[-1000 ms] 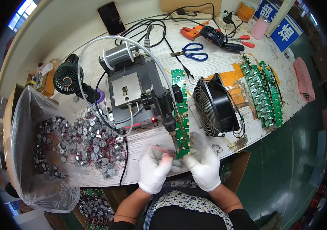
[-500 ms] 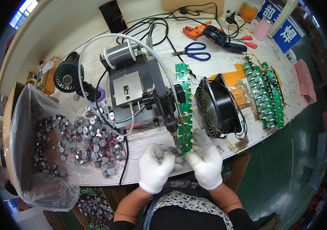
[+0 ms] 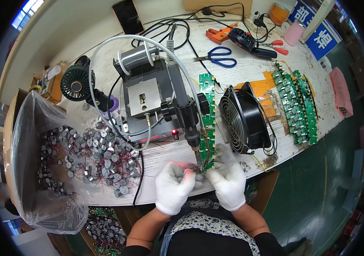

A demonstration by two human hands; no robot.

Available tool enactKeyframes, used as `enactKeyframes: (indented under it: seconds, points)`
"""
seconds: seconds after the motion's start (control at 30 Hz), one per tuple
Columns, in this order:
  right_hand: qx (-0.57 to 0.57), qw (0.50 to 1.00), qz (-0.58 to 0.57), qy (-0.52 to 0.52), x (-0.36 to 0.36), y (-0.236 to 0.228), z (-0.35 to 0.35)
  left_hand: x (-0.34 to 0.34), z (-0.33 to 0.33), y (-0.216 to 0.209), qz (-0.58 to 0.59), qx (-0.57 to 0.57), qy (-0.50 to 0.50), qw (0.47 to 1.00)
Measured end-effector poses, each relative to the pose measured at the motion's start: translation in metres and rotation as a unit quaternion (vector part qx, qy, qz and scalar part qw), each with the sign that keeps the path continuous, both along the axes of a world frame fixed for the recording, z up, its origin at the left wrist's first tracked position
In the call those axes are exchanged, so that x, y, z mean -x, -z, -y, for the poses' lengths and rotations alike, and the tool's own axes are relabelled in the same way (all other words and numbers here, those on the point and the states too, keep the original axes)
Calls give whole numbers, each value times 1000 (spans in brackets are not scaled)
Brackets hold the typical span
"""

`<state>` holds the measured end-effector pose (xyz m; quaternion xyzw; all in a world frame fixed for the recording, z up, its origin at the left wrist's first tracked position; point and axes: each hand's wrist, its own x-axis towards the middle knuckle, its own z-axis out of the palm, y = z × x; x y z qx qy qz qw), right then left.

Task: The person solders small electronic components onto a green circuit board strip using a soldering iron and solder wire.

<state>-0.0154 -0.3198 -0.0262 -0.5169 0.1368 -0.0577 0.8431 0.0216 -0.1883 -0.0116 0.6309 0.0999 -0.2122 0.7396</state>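
Observation:
A soldering machine (image 3: 144, 94) stands on the bench, its soldering iron (image 3: 193, 135) pointing down at the near end of a long green circuit board strip (image 3: 207, 104). Both my hands wear white gloves. My left hand (image 3: 174, 186) is closed in a pinch just left of the iron's tip; what sits between its fingers is hidden. A reddish glow lies on its fingertips. To the right of the tip, my right hand (image 3: 228, 184) pinches the near end of the board strip, its thumb beside the edge.
Small round motors (image 3: 107, 160) with red wires lie piled at left by a plastic-lined box (image 3: 28, 170). A black fan (image 3: 244, 119) stands right of the strip, with more circuit boards (image 3: 295, 104) beyond. Blue-handled scissors (image 3: 218, 57) and a phone (image 3: 128, 17) lie farther back.
A small red light has come on at the machine's front, and a red glow now shows on my left glove. My hands stay almost in place; the whole view has shifted slightly.

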Motion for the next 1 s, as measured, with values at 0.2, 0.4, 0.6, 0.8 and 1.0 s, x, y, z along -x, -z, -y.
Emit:
enactKeyframes:
  seconds: [0.2, 0.4, 0.6, 0.8, 1.0]
  points:
    - [-7, 1000, -20, -12, -1, -1, 0, 1, -1, 2, 1, -6, 2, 1000]
    - [-14, 1000, -9, 2, -1, -3, -1, 0, 0, -2, 2, -13, 7, 1000]
    - [-2, 1000, -1, 6, 1, -3, -1, 3, 0, -7, 32, -36, 12, 999]
    - [-5, 1000, 6, 19, 5, -2, -1, 9, -11, 13, 238, -187, 69, 951]
    - [0, 999, 26, 28, 7, 4, -3, 6, -6, 14, 392, -250, 54, 884]
